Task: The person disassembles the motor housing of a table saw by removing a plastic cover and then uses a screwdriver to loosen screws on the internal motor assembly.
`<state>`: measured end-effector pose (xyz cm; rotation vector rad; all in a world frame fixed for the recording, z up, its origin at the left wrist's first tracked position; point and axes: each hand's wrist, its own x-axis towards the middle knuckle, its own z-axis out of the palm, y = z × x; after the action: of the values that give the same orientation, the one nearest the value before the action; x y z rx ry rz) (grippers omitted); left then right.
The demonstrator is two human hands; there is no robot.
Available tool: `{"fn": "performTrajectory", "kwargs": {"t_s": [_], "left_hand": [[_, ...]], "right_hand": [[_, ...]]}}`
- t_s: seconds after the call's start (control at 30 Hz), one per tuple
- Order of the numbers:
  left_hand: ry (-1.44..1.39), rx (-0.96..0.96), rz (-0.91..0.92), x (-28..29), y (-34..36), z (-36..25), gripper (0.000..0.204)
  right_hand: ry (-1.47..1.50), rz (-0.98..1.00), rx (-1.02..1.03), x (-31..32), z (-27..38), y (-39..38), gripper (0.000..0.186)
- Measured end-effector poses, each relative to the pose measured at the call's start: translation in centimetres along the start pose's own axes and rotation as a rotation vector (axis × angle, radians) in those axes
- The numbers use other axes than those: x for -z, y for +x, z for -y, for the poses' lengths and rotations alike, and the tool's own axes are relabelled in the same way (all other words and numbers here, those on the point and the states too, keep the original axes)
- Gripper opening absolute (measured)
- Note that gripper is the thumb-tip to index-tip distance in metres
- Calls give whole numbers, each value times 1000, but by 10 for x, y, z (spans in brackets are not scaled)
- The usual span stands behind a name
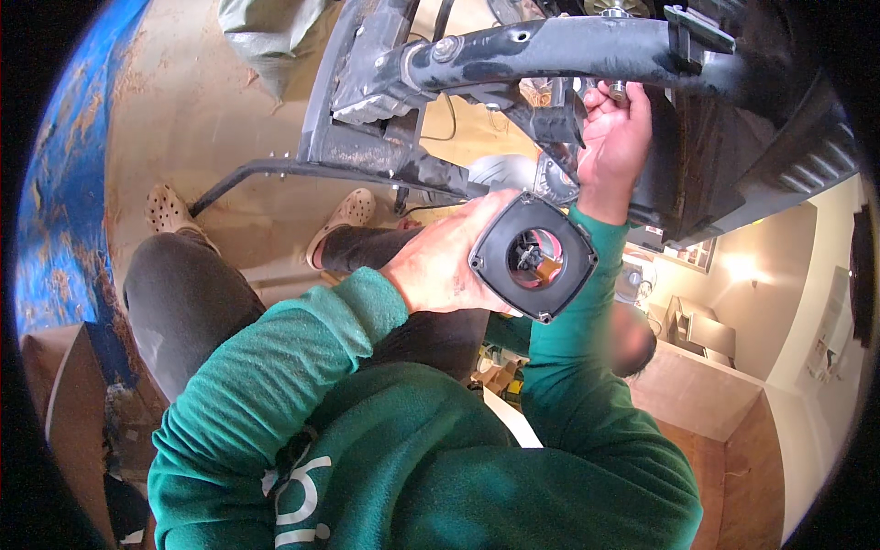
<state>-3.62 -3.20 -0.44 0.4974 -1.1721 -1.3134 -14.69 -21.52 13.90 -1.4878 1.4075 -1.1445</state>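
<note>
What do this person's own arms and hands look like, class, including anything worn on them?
Long green soft-looking fabric sleeves cover both arms, creased, the left cuff bunched. The left hand and right hand wear no gloves.

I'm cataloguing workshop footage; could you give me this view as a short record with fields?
Left hand: holding a black squarish housing with a round opening
Right hand: raised, fingers at a small metal fitting; grip unclear
Overhead in picture: black metal frame
Clothing: green top, pale clogs
Left edge: blue sheet strewn with brown bits
</note>
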Motion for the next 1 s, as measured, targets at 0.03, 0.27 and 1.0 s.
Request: {"fn": "performTrajectory", "kwargs": {"t_s": [0.03,0.27,1.0], "left_hand": [[-5,9,0,0,0,-1,131],[-34,48,20,3,2,-5,131],[-3,11,13,2,2,-3,129]], "right_hand": [[-5,-3,-2,0,0,0,47],[-42,-15,-4,1,0,2,54],[11,-13,7,3,-2,3,58]]}}
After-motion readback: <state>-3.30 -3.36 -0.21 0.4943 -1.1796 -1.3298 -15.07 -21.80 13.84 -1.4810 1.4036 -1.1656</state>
